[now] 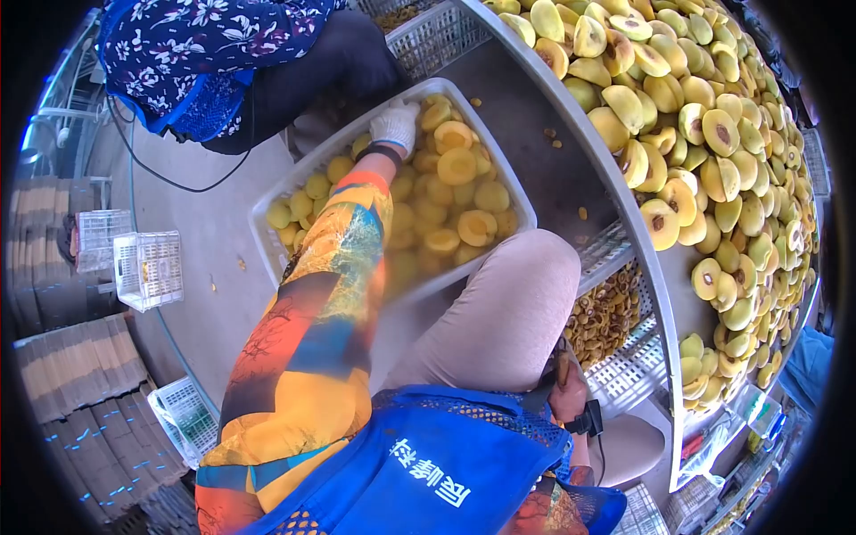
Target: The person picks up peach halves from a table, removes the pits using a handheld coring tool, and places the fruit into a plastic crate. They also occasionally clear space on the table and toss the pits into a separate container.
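My left hand, in a white knit glove, reaches to the far side of a white plastic tub of yellow peaches in cloudy liquid. It touches or hovers just over the fruit; its fingers are mostly hidden. Some peaches in the tub are whole, others halved. My bare right hand is down beside my right knee, closed around a slim tool with a brownish handle. The tool's exact kind does not show. A dark band with a cord circles the right wrist.
A metal-rimmed table on the right bears a heap of halved peaches. Under it stands a crate of peach pits. Another person sits across the tub. White baskets and stacked boards are at left.
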Action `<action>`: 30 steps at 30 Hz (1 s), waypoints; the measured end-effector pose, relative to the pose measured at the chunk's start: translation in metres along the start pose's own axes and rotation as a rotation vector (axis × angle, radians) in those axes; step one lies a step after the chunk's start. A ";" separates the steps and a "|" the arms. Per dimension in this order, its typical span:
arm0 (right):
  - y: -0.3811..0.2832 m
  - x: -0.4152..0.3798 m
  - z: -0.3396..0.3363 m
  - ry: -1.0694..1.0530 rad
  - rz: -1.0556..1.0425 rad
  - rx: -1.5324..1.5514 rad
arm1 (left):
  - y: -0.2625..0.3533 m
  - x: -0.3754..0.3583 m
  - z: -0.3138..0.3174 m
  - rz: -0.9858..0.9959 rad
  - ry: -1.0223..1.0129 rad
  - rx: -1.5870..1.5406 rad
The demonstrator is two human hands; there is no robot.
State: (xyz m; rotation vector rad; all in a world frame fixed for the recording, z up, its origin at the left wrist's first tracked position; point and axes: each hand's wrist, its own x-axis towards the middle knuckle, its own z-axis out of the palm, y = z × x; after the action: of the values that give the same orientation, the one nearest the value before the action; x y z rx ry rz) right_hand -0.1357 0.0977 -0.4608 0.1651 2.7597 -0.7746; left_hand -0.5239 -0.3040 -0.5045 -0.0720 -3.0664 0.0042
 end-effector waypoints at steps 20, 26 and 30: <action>-0.005 -0.001 -0.003 0.046 -0.059 -0.054 | 0.010 0.006 -0.010 -0.118 -0.232 -0.347; 0.009 -0.004 0.007 0.022 -0.039 0.001 | 0.046 0.017 -0.038 -0.310 -0.139 -0.421; 0.001 -0.001 -0.004 0.008 -0.014 0.012 | 0.006 0.030 0.027 -0.566 -0.195 -1.073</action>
State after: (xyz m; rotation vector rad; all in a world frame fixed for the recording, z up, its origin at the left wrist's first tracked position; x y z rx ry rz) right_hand -0.1357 0.1004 -0.4572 0.1518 2.7671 -0.7963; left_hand -0.5560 -0.2971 -0.5289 0.7491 -2.7246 -1.6791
